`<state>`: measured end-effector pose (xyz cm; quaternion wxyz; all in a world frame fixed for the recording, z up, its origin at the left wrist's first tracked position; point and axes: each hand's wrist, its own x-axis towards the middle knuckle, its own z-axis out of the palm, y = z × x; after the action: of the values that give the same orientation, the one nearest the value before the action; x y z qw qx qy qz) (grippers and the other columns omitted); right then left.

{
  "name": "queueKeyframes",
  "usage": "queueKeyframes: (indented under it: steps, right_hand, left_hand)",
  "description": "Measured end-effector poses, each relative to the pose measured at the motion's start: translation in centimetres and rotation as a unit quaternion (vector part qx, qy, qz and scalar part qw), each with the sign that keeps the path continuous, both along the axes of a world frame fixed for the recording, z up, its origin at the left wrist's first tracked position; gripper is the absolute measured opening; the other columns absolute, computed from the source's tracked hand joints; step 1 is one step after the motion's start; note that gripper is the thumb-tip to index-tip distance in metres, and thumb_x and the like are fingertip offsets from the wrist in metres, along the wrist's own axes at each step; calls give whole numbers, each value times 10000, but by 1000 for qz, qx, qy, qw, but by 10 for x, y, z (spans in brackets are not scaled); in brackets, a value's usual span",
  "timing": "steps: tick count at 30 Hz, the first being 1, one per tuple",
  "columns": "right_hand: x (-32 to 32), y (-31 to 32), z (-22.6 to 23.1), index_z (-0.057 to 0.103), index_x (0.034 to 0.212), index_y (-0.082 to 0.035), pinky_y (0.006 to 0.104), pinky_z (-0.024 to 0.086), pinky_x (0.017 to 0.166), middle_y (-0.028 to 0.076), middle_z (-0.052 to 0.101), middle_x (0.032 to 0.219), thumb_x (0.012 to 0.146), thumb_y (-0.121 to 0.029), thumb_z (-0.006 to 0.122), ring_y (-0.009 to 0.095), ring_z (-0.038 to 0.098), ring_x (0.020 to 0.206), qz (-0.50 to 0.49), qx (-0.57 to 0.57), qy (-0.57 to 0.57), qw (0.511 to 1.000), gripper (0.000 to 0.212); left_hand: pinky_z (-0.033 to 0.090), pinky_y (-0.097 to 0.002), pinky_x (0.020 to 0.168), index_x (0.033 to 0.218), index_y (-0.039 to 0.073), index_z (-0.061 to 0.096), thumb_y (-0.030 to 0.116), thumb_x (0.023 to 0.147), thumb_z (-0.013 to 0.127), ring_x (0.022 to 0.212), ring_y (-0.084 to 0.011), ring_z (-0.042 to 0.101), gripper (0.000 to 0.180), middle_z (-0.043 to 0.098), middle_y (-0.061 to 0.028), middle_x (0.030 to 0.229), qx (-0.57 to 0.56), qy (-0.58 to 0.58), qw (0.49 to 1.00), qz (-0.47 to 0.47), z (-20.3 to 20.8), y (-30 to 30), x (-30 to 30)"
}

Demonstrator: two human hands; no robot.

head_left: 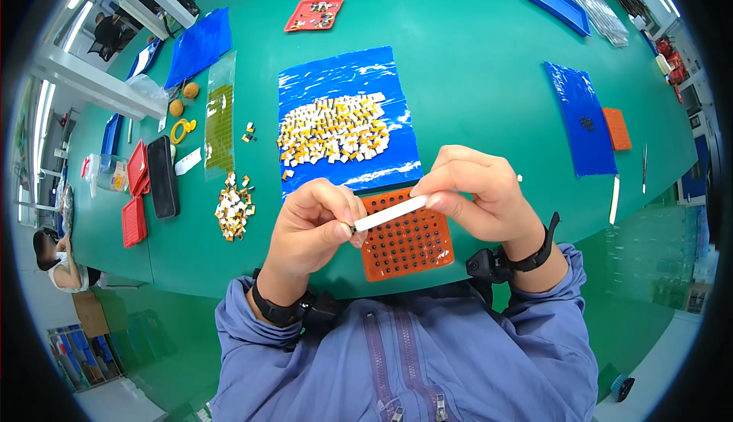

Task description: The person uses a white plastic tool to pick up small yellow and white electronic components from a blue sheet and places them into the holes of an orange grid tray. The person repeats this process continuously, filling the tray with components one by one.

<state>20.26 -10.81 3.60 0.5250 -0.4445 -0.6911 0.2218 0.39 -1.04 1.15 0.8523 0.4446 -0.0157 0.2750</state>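
Head view: we keep both hands steady over the orange perforated tray (407,245), left hand (314,227) pinching a small piece at the tip of the white stick (391,213) gripped by the right hand (479,193).

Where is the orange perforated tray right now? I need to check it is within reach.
The orange perforated tray lies on the green table's near edge, centre, under both hands, just below the blue sheet.
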Motion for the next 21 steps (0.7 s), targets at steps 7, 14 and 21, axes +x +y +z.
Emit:
queueKeyframes:
  steps: [7,14,21]
  right_hand:
    - [1,0,1,584,815,2,269,432,566,86,547,743,733,-18,616,185,528,649,4,0,-11,1000,90]
    - [0,0,0,586,824,-5,260,423,533,66,552,690,732,-20,623,171,524,602,-2,-3,-15,1000,101]
    - [-1,-7,6,606,798,-24,236,414,506,40,586,689,678,-5,665,143,528,573,-24,-19,77,997,135]
  left_hand:
    - [441,-267,592,806,32,478,45,816,555,669,-163,525,79,520,-85,723,2,0,1000,4,1,1,-1]
    - [434,-260,595,803,30,474,49,815,557,666,-157,514,86,510,-73,714,20,4,999,42,1,0,-1]
    - [394,-254,608,821,61,421,116,852,523,668,-137,452,120,457,-41,716,82,39,989,119,1,0,3]
